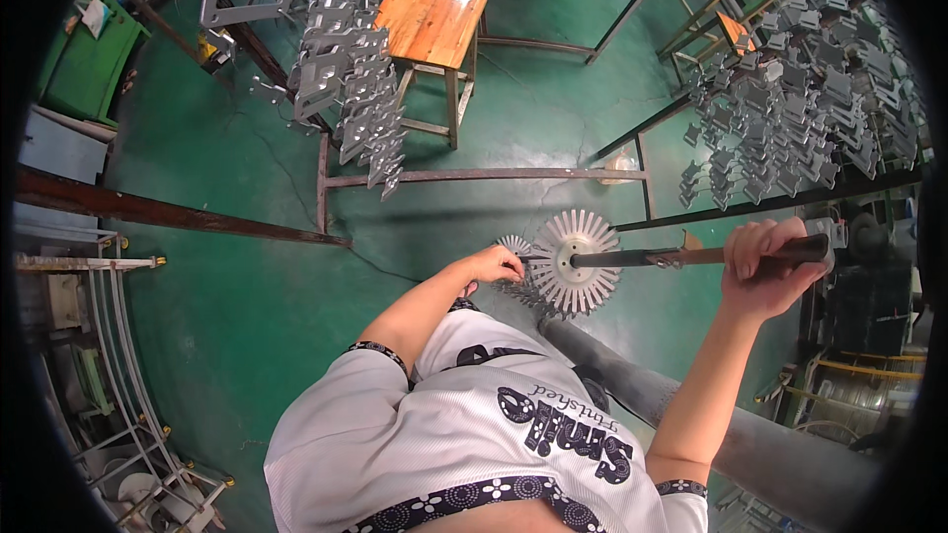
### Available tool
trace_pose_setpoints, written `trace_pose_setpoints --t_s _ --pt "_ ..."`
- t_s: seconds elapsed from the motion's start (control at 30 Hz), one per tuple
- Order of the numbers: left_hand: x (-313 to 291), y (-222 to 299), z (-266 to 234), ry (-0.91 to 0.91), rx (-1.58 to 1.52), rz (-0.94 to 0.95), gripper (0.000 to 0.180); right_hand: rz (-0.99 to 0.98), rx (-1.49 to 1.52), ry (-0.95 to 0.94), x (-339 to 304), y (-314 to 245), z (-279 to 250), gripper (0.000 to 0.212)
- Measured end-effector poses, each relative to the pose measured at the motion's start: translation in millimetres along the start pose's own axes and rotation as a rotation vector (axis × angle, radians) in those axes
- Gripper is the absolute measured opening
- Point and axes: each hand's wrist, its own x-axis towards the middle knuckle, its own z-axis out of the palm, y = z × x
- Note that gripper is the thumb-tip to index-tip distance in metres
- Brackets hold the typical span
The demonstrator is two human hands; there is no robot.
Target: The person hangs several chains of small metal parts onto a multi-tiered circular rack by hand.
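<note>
Head view: right hand [765, 262] clenched around a rod [671, 258]; left hand [491, 264] pinches a small finned part [513, 245] beside the finned disc [576, 262] on the rod's end.

Finned disc [575, 262] mounted on end of rod [681, 258], dead centre ahead of torso. Right hand [762, 266] wrapped around rod's right end; left hand [491, 264] at disc's left edge, touching smaller finned part [513, 245]. Large pipe [711, 415] running below, toward lower right. Stool [432, 25] farther ahead on floor [227, 237]. Racks of hung brackets [351, 69] left of stool, more [800, 99] far right.
</note>
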Motion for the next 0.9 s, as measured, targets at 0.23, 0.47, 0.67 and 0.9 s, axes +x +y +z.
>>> trace_pose_setpoints --t_s 0.23,0.47,0.67,0.9 --pt "5 -5 -2 -0.044 -0.017 0.02 0.015 0.0 -0.007 0.011 4 1 3 0.055" --pt "7 2 -4 -0.075 0.026 0.008 0.015 -0.003 0.012 -0.029 7 4 4 0.055" --pt "4 13 -2 -0.042 0.07 -0.052 0.017 -0.018 0.012 -0.032 6 3 8 0.054" --pt "-38 91 -46 0.087 0.388 0.037 0.018 -0.026 0.074 -0.012 6 11 12 0.049"
